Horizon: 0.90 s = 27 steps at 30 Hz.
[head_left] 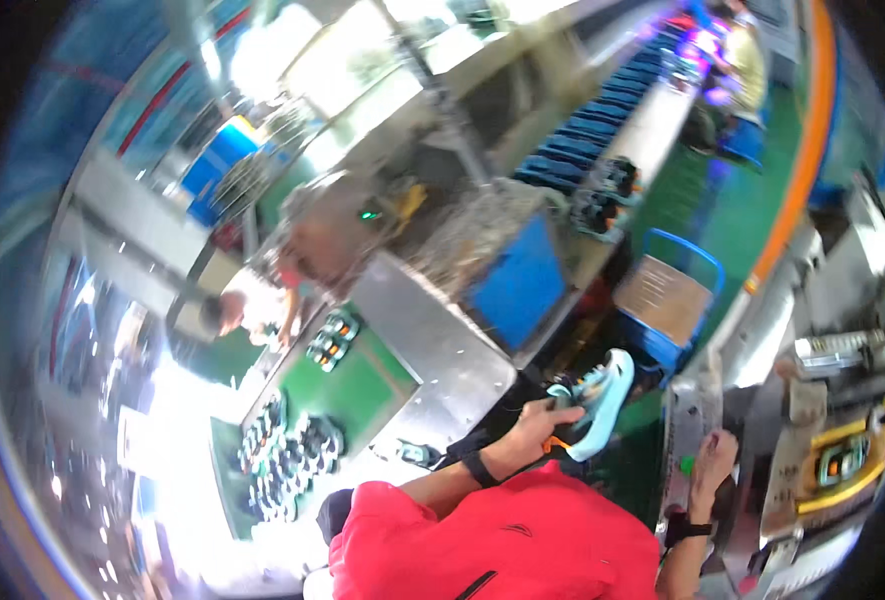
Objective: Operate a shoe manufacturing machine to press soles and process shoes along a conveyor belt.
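A: ok so what step are we looking at? I see the left hand (537, 424) has a pale-blue-soled sports shoe with a dark upper and an orange bit near the heel (608, 402).

B: Reads to me like a hold-and-carry step. Shoe's up in the air, tipped over, toe pointing away from the wearer, between the flat green belt with shoes on it (370, 378) and the grey metal bench on the right (754, 402).

A: How's it being held?

B: Left fingers are wrapped round the dark rear part, so a proper grasp. Arm comes across in front of the red short-sleeved shirt (507, 535), elbow bent, forearm angled up and right, with a black wristband (479, 469) on it.

A: And the right hand (716, 460)?

B: Nowhere near the shoe. It's over by the bench edge, fingers look curled, forearm rising almost straight up. Too blurry for me to tell if there's anything in it, so I won't guess. Further right there's a yellow-edged tray (842, 497) with what looks like another shoe inside.

A: So what would the next move call for?

B: My take: keep that rear grip firm and steady the tilt. If both hands are needed, the right has to come over.
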Each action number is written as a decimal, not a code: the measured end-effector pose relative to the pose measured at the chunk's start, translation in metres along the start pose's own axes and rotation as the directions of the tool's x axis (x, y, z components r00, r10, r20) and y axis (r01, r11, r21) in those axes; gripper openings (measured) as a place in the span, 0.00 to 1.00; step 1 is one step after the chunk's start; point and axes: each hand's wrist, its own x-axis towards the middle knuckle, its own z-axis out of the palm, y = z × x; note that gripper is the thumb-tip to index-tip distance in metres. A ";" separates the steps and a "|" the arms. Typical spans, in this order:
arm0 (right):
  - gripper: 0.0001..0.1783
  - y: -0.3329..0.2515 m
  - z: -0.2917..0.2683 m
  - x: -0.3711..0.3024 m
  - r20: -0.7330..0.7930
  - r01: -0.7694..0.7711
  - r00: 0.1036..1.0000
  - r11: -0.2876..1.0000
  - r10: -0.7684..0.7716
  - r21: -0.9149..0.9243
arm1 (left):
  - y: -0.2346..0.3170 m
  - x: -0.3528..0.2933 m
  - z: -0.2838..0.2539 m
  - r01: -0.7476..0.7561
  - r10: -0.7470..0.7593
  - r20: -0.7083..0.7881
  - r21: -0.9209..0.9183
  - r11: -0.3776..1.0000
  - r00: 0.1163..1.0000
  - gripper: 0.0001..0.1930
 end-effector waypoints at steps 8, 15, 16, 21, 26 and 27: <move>0.03 0.047 0.086 -0.008 0.091 0.087 0.992 0.995 -0.082 -0.045 | -0.017 -0.065 -0.081 -0.066 -0.009 -0.235 -0.310 0.949 0.972 0.11; 0.13 0.052 0.100 0.048 0.030 0.231 0.973 0.970 -0.229 -0.071 | -0.030 -0.048 -0.219 -0.355 0.070 -0.566 -0.411 0.839 0.821 0.14; 0.13 0.025 0.102 0.067 0.006 0.305 0.952 0.951 -0.305 -0.044 | -0.034 -0.042 -0.245 -0.396 0.081 -0.626 -0.382 0.835 0.776 0.14; 0.16 -0.167 0.123 0.170 0.096 0.284 0.940 0.910 -0.326 0.303 | -0.023 0.001 -0.377 -0.525 0.091 -0.731 -0.391 0.756 0.676 0.13; 0.21 -0.363 0.169 0.241 0.120 0.478 0.838 0.822 -0.533 0.309 | 0.008 0.060 -0.509 -0.571 -0.033 -0.838 -0.399 0.718 0.544 0.13; 0.21 -0.380 0.188 0.259 0.124 0.487 0.836 0.827 -0.534 0.282 | 0.033 0.065 -0.520 -0.584 -0.004 -0.865 -0.343 0.736 0.502 0.12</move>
